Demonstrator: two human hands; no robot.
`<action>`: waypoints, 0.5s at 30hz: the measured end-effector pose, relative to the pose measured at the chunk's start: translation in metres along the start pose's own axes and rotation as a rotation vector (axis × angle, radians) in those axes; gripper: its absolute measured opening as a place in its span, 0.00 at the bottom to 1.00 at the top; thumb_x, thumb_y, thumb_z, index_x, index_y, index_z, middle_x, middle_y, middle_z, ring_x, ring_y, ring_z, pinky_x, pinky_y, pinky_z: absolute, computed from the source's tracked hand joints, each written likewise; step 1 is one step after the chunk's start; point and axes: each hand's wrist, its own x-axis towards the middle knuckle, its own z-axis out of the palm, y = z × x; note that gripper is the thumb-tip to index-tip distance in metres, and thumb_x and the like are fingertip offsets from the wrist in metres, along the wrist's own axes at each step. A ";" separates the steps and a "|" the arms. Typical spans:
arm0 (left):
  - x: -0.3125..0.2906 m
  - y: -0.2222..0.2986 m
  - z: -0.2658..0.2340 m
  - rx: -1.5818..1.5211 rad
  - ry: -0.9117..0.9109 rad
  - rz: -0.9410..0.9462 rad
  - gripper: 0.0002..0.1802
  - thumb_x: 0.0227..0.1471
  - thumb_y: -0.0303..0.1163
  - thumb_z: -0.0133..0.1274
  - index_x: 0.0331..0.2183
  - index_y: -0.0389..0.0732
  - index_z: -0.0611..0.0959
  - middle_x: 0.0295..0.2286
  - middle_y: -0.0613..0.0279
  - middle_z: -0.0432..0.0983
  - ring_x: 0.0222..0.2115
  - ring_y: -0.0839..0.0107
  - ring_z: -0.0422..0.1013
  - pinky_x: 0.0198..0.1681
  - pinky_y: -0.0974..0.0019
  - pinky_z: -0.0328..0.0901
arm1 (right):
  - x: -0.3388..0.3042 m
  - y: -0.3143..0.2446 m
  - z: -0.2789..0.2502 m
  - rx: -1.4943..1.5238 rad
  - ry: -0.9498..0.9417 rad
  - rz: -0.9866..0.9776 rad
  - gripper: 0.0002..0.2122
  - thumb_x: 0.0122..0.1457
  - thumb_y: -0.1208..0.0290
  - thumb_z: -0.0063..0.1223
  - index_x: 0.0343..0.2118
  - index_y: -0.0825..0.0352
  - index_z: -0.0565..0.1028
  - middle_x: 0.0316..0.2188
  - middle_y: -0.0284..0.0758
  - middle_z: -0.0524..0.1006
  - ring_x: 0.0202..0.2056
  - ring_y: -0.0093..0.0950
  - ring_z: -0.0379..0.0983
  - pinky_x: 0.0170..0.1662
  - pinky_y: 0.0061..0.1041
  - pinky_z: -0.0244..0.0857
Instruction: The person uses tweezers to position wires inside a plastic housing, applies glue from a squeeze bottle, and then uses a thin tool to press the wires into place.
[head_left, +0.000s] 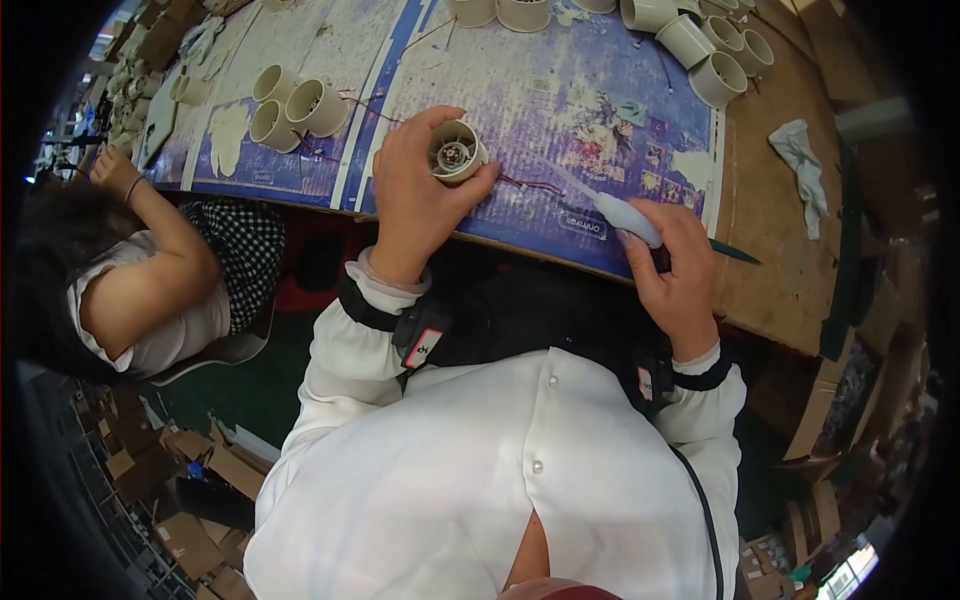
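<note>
My left hand (420, 185) is wrapped round a cream cylindrical housing (470, 165) on the blue worn table cover. Its round opening faces up, and a small motor with metal parts shows inside. Red and dark wires (530, 184) trail from the housing to the right. In my right hand (680, 255) is a pale squeeze bottle (628, 220) with a long thin nozzle, which points up and left toward the housing. The nozzle's tip is apart from the housing. Fingers of the right hand close round the bottle's body.
Several similar cream housings (318, 108) stand at the left with wires trailing off. More of them (718, 78) crowd the far right. A white cloth (800, 170) and a dark green pointed tool (736, 251) lie on the brown board. Another person (150, 260) sits at the left.
</note>
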 end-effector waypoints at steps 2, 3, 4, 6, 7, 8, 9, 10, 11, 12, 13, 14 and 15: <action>0.000 0.000 -0.001 0.002 -0.005 -0.006 0.32 0.36 0.35 0.72 0.45 0.45 0.78 0.37 0.62 0.78 0.39 0.58 0.73 0.45 0.57 0.64 | 0.003 -0.001 0.001 -0.003 -0.009 -0.013 0.12 0.55 0.79 0.61 0.43 0.69 0.78 0.37 0.40 0.78 0.36 0.37 0.75 0.39 0.28 0.67; -0.001 0.000 -0.001 0.003 -0.010 -0.011 0.32 0.36 0.35 0.72 0.46 0.45 0.78 0.37 0.62 0.78 0.40 0.58 0.73 0.45 0.57 0.64 | 0.004 -0.001 0.002 -0.008 -0.018 -0.027 0.12 0.55 0.79 0.61 0.43 0.69 0.78 0.36 0.41 0.78 0.36 0.38 0.75 0.39 0.29 0.67; -0.001 0.000 -0.002 0.002 -0.013 -0.015 0.32 0.36 0.35 0.72 0.46 0.45 0.78 0.38 0.62 0.78 0.40 0.58 0.73 0.45 0.57 0.64 | 0.005 -0.002 0.002 -0.014 -0.026 -0.041 0.11 0.55 0.79 0.61 0.42 0.69 0.79 0.35 0.41 0.78 0.36 0.38 0.74 0.39 0.30 0.67; -0.001 0.000 -0.002 0.004 -0.013 -0.008 0.32 0.35 0.35 0.72 0.46 0.45 0.78 0.37 0.62 0.78 0.40 0.58 0.73 0.45 0.57 0.64 | 0.006 -0.002 0.002 -0.007 -0.040 -0.030 0.12 0.54 0.80 0.62 0.42 0.69 0.79 0.35 0.41 0.78 0.35 0.38 0.74 0.39 0.31 0.67; -0.001 0.000 -0.002 0.007 -0.013 0.000 0.33 0.35 0.35 0.72 0.46 0.45 0.78 0.37 0.62 0.78 0.40 0.58 0.73 0.45 0.57 0.63 | 0.007 -0.002 0.002 -0.001 -0.052 -0.019 0.12 0.54 0.80 0.62 0.41 0.69 0.79 0.35 0.41 0.78 0.35 0.39 0.74 0.39 0.31 0.67; -0.001 0.000 -0.002 0.009 -0.013 0.008 0.33 0.35 0.35 0.72 0.46 0.45 0.78 0.37 0.63 0.78 0.40 0.58 0.73 0.45 0.57 0.63 | 0.007 -0.002 0.002 0.005 -0.065 -0.008 0.12 0.53 0.80 0.62 0.41 0.69 0.79 0.34 0.41 0.78 0.35 0.39 0.74 0.38 0.31 0.67; 0.000 0.000 -0.002 0.007 -0.011 0.005 0.33 0.35 0.35 0.72 0.46 0.45 0.78 0.37 0.63 0.78 0.40 0.58 0.73 0.45 0.57 0.63 | 0.008 -0.002 0.002 0.003 -0.068 -0.008 0.12 0.53 0.80 0.62 0.41 0.69 0.79 0.34 0.41 0.78 0.35 0.39 0.74 0.38 0.31 0.67; 0.000 0.000 -0.002 0.013 -0.008 0.011 0.33 0.35 0.35 0.72 0.46 0.45 0.78 0.37 0.63 0.78 0.40 0.58 0.73 0.45 0.57 0.63 | 0.009 -0.002 0.003 0.001 -0.072 -0.022 0.12 0.53 0.80 0.63 0.41 0.70 0.78 0.34 0.41 0.78 0.35 0.39 0.74 0.38 0.31 0.67; 0.000 0.000 -0.002 0.018 -0.005 0.017 0.33 0.35 0.35 0.72 0.46 0.45 0.78 0.37 0.63 0.78 0.40 0.58 0.73 0.45 0.57 0.63 | 0.010 -0.002 0.003 -0.002 -0.076 -0.035 0.12 0.52 0.80 0.63 0.41 0.70 0.78 0.34 0.41 0.78 0.34 0.38 0.74 0.38 0.31 0.67; 0.000 -0.001 -0.002 0.024 -0.003 0.022 0.33 0.35 0.35 0.72 0.46 0.45 0.78 0.37 0.63 0.78 0.40 0.58 0.73 0.45 0.57 0.63 | 0.011 -0.002 0.003 -0.004 -0.080 -0.049 0.12 0.52 0.80 0.63 0.41 0.70 0.78 0.34 0.41 0.78 0.34 0.38 0.74 0.37 0.31 0.67; 0.000 -0.001 -0.002 0.021 -0.002 0.019 0.33 0.35 0.35 0.72 0.46 0.45 0.78 0.37 0.63 0.78 0.40 0.58 0.73 0.45 0.57 0.63 | 0.011 -0.002 0.003 -0.006 -0.084 -0.048 0.12 0.52 0.80 0.63 0.41 0.70 0.78 0.34 0.41 0.78 0.34 0.38 0.74 0.37 0.31 0.67; 0.000 -0.001 -0.002 0.020 0.002 0.027 0.33 0.35 0.35 0.72 0.46 0.46 0.78 0.37 0.62 0.78 0.39 0.58 0.73 0.45 0.57 0.62 | 0.012 -0.003 0.003 -0.007 -0.091 -0.047 0.12 0.52 0.80 0.63 0.41 0.70 0.78 0.33 0.40 0.78 0.34 0.38 0.74 0.37 0.31 0.67; 0.000 -0.001 -0.001 0.019 0.007 0.034 0.33 0.35 0.35 0.72 0.46 0.46 0.78 0.36 0.62 0.77 0.39 0.58 0.73 0.45 0.57 0.62 | 0.012 -0.003 0.004 -0.008 -0.098 -0.046 0.12 0.52 0.80 0.63 0.41 0.70 0.78 0.33 0.40 0.78 0.34 0.38 0.74 0.37 0.31 0.67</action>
